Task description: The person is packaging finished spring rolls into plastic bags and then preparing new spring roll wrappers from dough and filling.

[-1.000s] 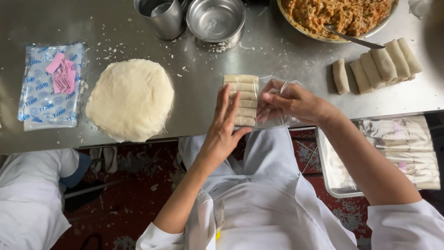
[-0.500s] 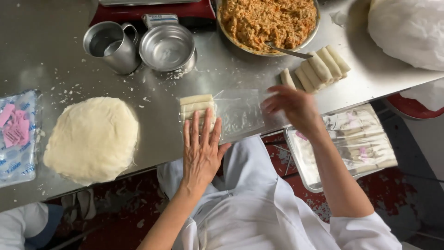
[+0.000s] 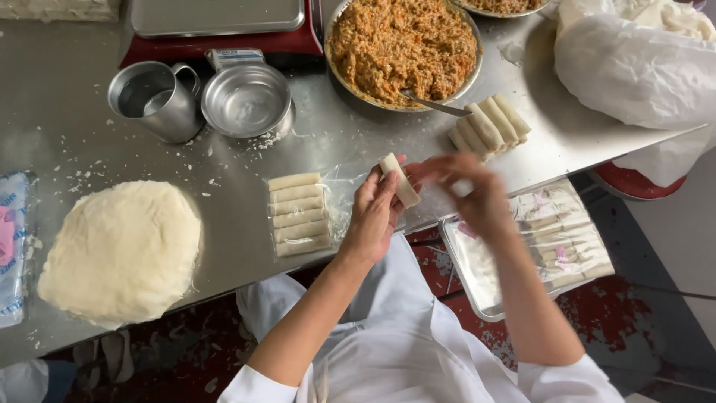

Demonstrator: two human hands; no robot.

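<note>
At the table's left edge lies a pile of wrappers [image 3: 119, 250]. Toward the back edge stand a mug [image 3: 153, 99] and a bowl [image 3: 246, 101]. Near the front edge, a row of rolls [image 3: 299, 213] sits in a clear bag [image 3: 339, 198]. Your left hand [image 3: 377, 213] pinches one roll [image 3: 400, 180] above the front edge. Your right hand [image 3: 466, 190] touches that roll's end; it is blurred, so I cannot tell its grip. Behind it are a filling pan [image 3: 403, 48] and loose rolls [image 3: 488, 127].
</note>
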